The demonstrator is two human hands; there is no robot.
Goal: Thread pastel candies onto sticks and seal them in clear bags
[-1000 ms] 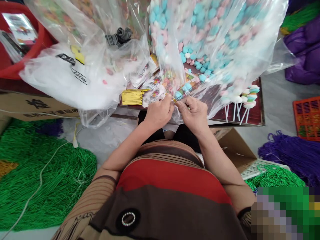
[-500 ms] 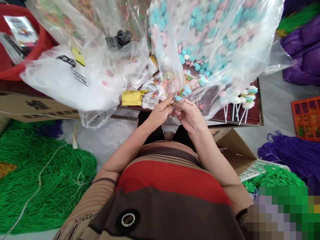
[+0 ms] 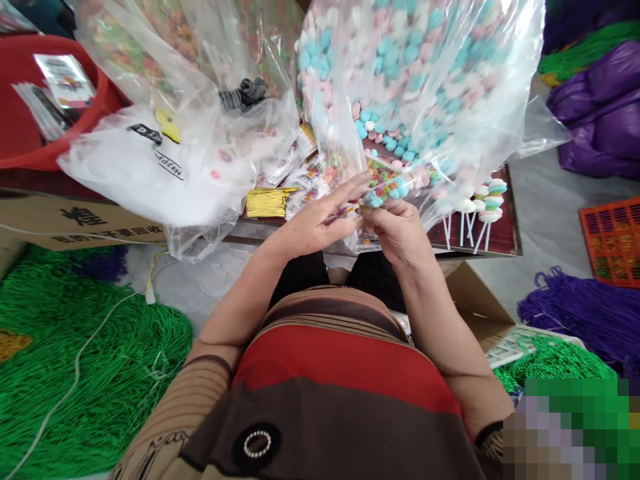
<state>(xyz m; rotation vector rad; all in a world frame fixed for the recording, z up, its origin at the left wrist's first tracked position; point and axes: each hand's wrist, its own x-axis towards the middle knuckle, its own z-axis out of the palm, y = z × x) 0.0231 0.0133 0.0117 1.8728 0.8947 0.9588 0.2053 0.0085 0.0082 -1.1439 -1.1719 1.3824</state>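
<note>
A candy skewer in clear wrap, with blue and other coloured pieces, lies slanted over the table edge. My right hand is closed around its lower end. Beside it my left hand has its fingers stretched out, with the fingertips near the wrap's lower end. A bundle of gold twist ties lies left of my hands, next to printed wrappers. Behind the hands stands a big clear bag of pink, blue and white candies. Several marshmallow lollipops rest at the table's right end.
A red tub with packets stands at the left, beside a white plastic bag. Green cords cover the floor at left. An open carton, purple cords and an orange crate are at right.
My left hand's fingers have opened out from their pinch at the wrap's end. My right hand has shifted slightly right with the skewer. The whole view has shifted slightly.
</note>
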